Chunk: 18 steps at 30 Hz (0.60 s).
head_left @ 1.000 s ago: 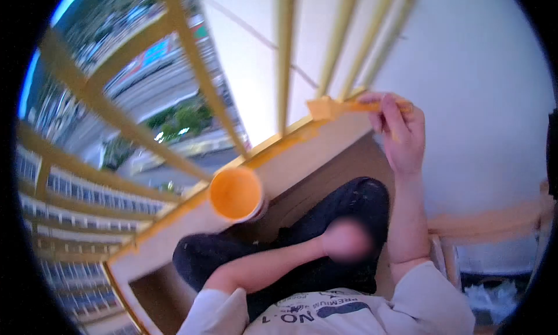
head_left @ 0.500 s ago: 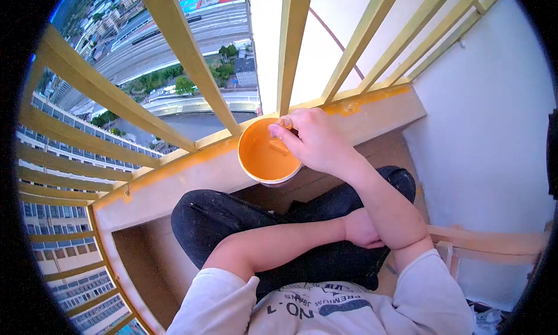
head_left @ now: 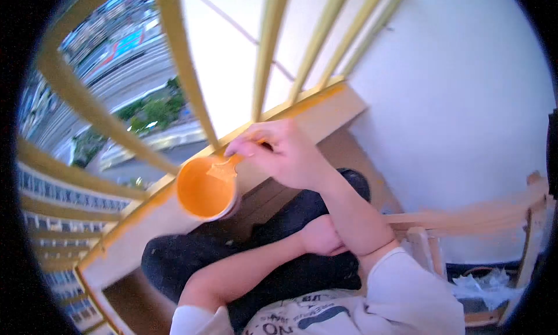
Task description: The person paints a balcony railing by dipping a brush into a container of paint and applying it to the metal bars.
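Observation:
My right hand is closed round the handle of a paintbrush, whose head is coated orange. The bristles are over the right side of the opening of a paint bucket; I cannot tell whether they touch the wall. Orange colour coats the bucket's inside, and its outer side looks pale. The bucket is by the ledge under the railing. Across my lap lies my left arm, with my left hand tucked against the right forearm. Its fingers are mostly hidden there.
Yellow railing bars rise from a ledge with orange streaks, high above roads and buildings. A white wall is at the right. Beside me stands a wooden frame near crumpled clear plastic. My crossed legs fill the middle.
The view has turned, so the bucket and legs appear further left. The brush has come up from inside the bucket towards its rim, showing more of its head. My left arm keeps its place.

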Available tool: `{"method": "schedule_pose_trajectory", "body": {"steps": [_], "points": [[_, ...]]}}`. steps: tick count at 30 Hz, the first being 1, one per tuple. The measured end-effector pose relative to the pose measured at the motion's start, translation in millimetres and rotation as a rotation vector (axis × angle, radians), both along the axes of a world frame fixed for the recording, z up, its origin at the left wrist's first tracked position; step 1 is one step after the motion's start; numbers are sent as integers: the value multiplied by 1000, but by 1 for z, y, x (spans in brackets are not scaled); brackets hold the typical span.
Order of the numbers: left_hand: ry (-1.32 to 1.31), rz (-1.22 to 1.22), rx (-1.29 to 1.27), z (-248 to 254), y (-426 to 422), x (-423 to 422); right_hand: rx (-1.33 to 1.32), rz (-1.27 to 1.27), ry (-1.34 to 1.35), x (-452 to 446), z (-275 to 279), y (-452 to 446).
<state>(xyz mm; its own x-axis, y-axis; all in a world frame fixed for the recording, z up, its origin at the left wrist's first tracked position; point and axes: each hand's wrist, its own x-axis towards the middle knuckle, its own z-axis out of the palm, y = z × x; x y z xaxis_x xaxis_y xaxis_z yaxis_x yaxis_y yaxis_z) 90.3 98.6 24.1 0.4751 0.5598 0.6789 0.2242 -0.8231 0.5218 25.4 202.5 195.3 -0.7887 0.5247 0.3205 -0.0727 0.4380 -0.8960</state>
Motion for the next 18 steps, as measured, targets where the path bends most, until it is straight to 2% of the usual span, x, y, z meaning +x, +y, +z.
{"method": "schedule_pose_trajectory", "body": {"steps": [1,2,3,5,7,8,10,14,16,18], "points": [[91,-35,-30,5,1,-5,35,-39,-13,21,9,14],[188,-61,-61,9,1,-8,4,-264,80,50,20,28],[113,-29,-14,12,4,-5,-31,-482,185,77,28,41],[27,-4,16,14,5,-3,120,-820,434,113,17,94],[49,-10,9,14,6,-5,148,-1035,508,134,-2,143],[70,0,-3,15,7,-6,154,-1049,520,138,-15,165],[78,10,-11,15,8,-5,269,-1155,353,138,-42,204],[57,0,-53,16,11,-4,328,-1121,318,133,-77,255],[63,-6,-73,18,14,-4,602,-1136,253,133,-82,274],[73,-9,-84,15,14,-4,625,-1192,232,141,-85,273]]}}
